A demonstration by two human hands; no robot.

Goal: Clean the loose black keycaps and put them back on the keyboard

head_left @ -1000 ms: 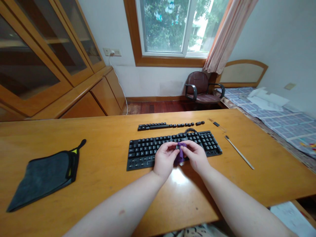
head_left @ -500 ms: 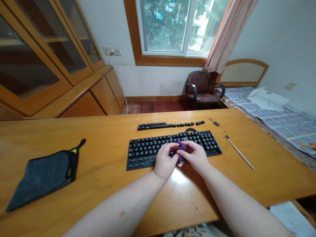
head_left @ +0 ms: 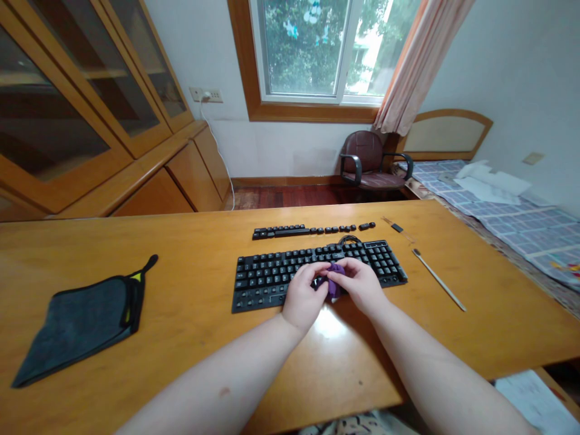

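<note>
— What has changed since a moment ago?
— The purple cloth [head_left: 335, 284] is bunched tighter now, pinched between the left hand [head_left: 302, 296] and the right hand [head_left: 360, 284], both closed on it.
— Where is it?
— Over the black keyboard [head_left: 272, 275], mid-row. Loose keycaps [head_left: 312, 230] line up behind; a dark pouch [head_left: 81, 320] lies far left on the desk [head_left: 190, 338].

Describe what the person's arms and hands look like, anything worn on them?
Both arms are bare from the bottom edge of the picture up to the hands: no sleeves show, and no watch, bracelet or glove. The left hand and the right hand are bare too; no ring can be made out, though the fingers are small in this view. The left forearm has a small dark mark on it.
</note>
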